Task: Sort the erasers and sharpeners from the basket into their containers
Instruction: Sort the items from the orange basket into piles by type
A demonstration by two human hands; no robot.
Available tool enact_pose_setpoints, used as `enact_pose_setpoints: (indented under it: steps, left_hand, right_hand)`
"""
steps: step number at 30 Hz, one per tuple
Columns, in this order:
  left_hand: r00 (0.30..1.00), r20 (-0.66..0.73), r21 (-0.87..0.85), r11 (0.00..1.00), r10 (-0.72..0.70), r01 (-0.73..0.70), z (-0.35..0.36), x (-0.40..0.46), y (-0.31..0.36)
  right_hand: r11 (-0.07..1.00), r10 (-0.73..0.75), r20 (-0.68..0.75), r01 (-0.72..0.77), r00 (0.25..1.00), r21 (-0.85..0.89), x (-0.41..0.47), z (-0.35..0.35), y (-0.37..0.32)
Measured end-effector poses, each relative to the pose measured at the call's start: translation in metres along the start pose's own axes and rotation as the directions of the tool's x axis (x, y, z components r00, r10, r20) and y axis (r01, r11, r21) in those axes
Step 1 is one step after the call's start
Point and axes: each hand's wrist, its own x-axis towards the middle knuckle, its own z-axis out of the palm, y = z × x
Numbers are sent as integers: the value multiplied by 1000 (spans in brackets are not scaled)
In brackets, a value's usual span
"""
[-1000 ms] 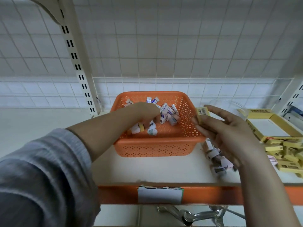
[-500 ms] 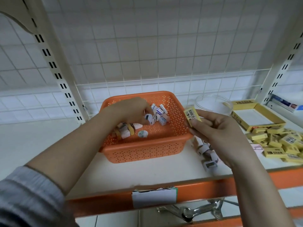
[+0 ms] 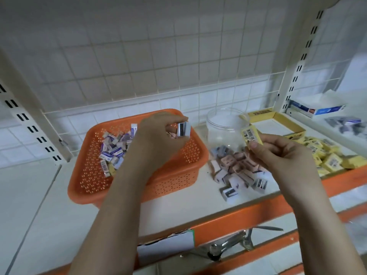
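An orange perforated basket (image 3: 174, 175) on the white shelf holds several small boxed items (image 3: 114, 149) in its left half. Above the basket's right part, my left hand (image 3: 156, 139) pinches one small silver-and-white sharpener (image 3: 183, 129) between thumb and fingers. My right hand (image 3: 282, 155) grips a yellow eraser (image 3: 251, 133) with a barcode, raised over a pile of sharpeners (image 3: 238, 171) lying loose on the shelf. A clear plastic jar (image 3: 222, 126) stands behind that pile. Further right, a yellow cardboard box (image 3: 278, 120) lies open beside a heap of yellow erasers (image 3: 325, 153).
Slotted shelf uprights stand at left (image 3: 29, 120) and right (image 3: 297, 72) against a tiled wall. The shelf's orange front edge (image 3: 238, 215) carries a torn label (image 3: 164, 247). Metal tongs (image 3: 228, 245) lie on the level below. A blue-and-white carton (image 3: 317, 110) sits far right.
My left hand has lifted out of the basket, now pinching a sharpener. My right hand still holds the yellow eraser. The camera has swung so the scene shifts left.
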Motion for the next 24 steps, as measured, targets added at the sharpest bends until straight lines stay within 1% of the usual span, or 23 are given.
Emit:
enact_pose_setpoints:
  steps: [3, 6, 8, 10, 13, 15, 16, 18, 20, 24]
  left_hand:
    - [999, -34, -45, 999, -7, 6, 22, 4, 26]
    - [999, -29, -90, 996, -21, 18, 50, 5, 59]
    - [997, -15, -95, 993, -71, 69, 73, 5, 82]
    - [989, -13, -82, 986, -148, 147, 100, 2, 104]
    - [967, -14, -99, 963, -254, 252, 135, -2, 136]
    - [953, -8, -112, 948, -302, 299, 154, -6, 154]
    - [947, -22, -107, 943, -319, 315, 161, -8, 161]
    - [937, -58, -87, 937, -345, 339, 170, -11, 173]
    - [931, -76, -88, 933, -356, 349, 174, -13, 182]
    - [931, -84, -69, 934, -355, 350, 178, -11, 192]
  right_hand:
    - [1000, -1, -77, 1, 997, 0, 10, -38, 9]
    - [1000, 2, -119, 1, 993, 21, 24, -81, 17]
    - [1000, -3, -138, 4, 990, 8, 37, -112, 23]
    - [999, -12, -131, 6, 991, -48, 55, -145, 32]
    - [987, 37, -23, -40, 999, -157, 92, -185, 39]
    - [973, 108, 98, -85, 989, -213, 116, -200, 41]
    - [961, 122, 154, -78, 980, -265, 126, -205, 41]
    - [934, 124, 221, -39, 967, -355, 143, -209, 40]
    - [926, 126, 277, -13, 953, -377, 154, -207, 39]
    - [903, 218, 378, -39, 900, -428, 168, -202, 44]
